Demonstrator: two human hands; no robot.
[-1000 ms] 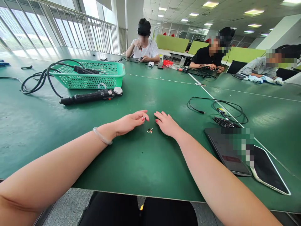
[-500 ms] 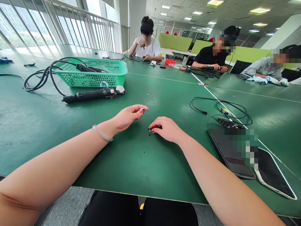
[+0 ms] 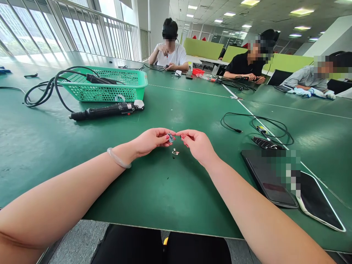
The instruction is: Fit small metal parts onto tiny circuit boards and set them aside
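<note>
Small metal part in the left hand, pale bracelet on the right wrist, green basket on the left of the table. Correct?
One error: the pale bracelet is on the left wrist, not the right, as the head view shows. The rest stands: small metal part in the left hand, green basket on the left of the table.

It is probably an office (green partitions [image 3: 203, 48], ceiling lights [image 3: 301, 12]).

Green table [image 3: 143, 194] bears basket [image 3: 110, 88], corded tool [image 3: 106, 111], tiny parts [image 3: 175, 153].
</note>
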